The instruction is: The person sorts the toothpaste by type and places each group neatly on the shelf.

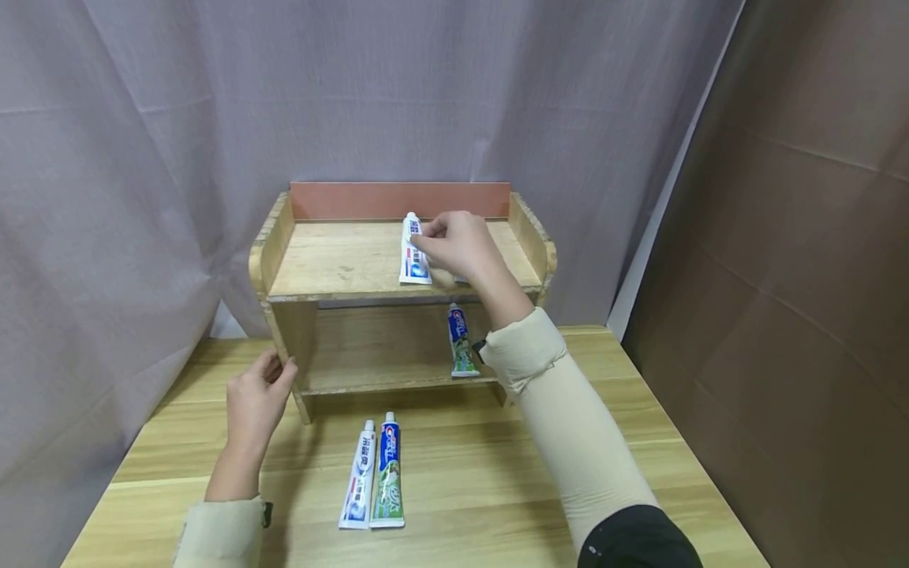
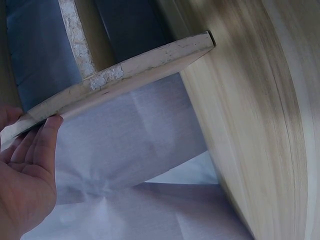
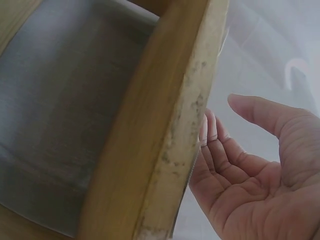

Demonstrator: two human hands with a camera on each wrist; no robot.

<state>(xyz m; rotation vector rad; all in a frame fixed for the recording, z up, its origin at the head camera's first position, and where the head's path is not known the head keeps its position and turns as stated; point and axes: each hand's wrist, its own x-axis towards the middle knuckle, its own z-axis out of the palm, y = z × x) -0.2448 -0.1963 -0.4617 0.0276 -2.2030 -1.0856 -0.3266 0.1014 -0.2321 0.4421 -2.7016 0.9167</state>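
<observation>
My left hand (image 1: 257,398) grips the front edge of the wooden shelf's (image 1: 280,335) left side panel; in the left wrist view its fingers (image 2: 44,145) lie on one face and the thumb on the other. Over the top board, my right hand (image 1: 461,244) is beside a white toothpaste tube (image 1: 412,256) lying cap to the back, its thumb overlapping the tube in the head view. In the right wrist view, thumb and fingers (image 3: 235,155) stand apart with nothing seen between them. A small pale end of something shows under the right wrist, mostly hidden.
On the lower board lies a blue-green toothpaste tube (image 1: 461,343), near the right sleeve. A white tube (image 1: 358,477) and another blue-green tube (image 1: 388,473) lie side by side on the wooden table (image 1: 568,489) before the shelf. Grey curtain (image 1: 398,95) hangs behind.
</observation>
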